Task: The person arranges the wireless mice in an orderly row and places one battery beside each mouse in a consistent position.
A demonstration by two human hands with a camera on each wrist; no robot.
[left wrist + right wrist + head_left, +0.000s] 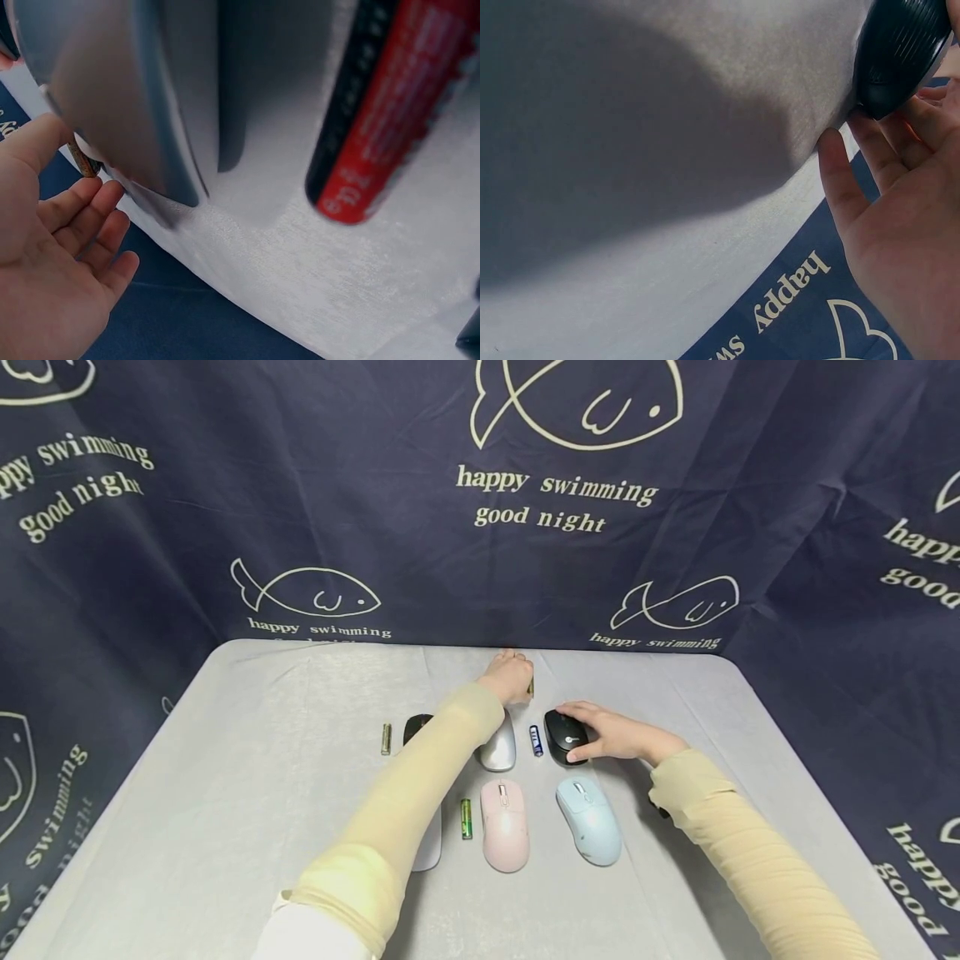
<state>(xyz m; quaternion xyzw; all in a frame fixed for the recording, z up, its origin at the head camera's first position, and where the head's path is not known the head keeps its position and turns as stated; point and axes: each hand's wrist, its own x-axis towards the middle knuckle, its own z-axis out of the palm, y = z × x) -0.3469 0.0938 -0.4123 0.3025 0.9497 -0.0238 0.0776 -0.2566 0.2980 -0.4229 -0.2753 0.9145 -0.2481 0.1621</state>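
Beyond the silver mouse, my left hand pinches a small battery between thumb and fingers. In the left wrist view this battery shows only partly, behind the thumb. My right hand grips a black mouse, thumb at its near end and fingers at its far end. The right wrist view catches the ridged side of the black mouse by the fingers. A blue battery lies between the silver and black mice.
Nearer on the grey table lie a pink mouse, a light blue mouse and a green battery. Left of my left sleeve is a gold battery. A red-and-black battery shows close to the left wrist camera.
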